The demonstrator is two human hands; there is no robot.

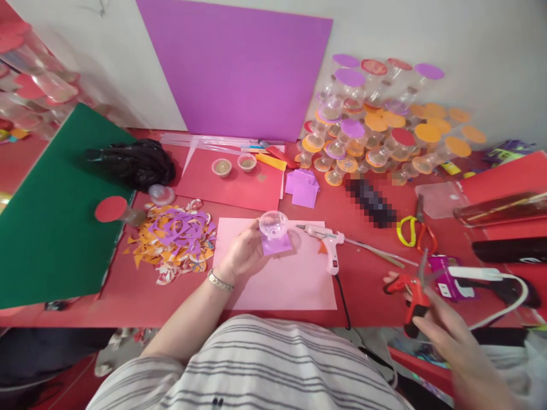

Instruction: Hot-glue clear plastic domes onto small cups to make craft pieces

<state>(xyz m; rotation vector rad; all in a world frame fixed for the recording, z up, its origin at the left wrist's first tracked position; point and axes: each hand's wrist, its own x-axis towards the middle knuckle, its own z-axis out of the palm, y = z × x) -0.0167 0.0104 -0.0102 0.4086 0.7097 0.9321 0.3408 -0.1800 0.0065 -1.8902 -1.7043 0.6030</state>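
My left hand (243,250) grips a clear plastic cup (274,224) over the pink sheet (277,290). A purple paper square (277,245) shows against the cup's lower end; whether it is stuck on I cannot tell. At the right, my right hand (448,324) is closed around the red and black handles of a pair of scissors (414,302), blades pointing up and apart. Between my hands a white glue gun (327,236) lies on the sheet, its nozzle towards the cup. More purple squares (304,188) lie behind it.
Paper scraps (175,236) are heaped on the left, beside a green board (55,216) and a black bag (132,162). Many finished-looking plastic cups with coloured discs (376,125) stand at the back right. Yellow and red-handled scissors (408,230) lie near a purple box (448,279).
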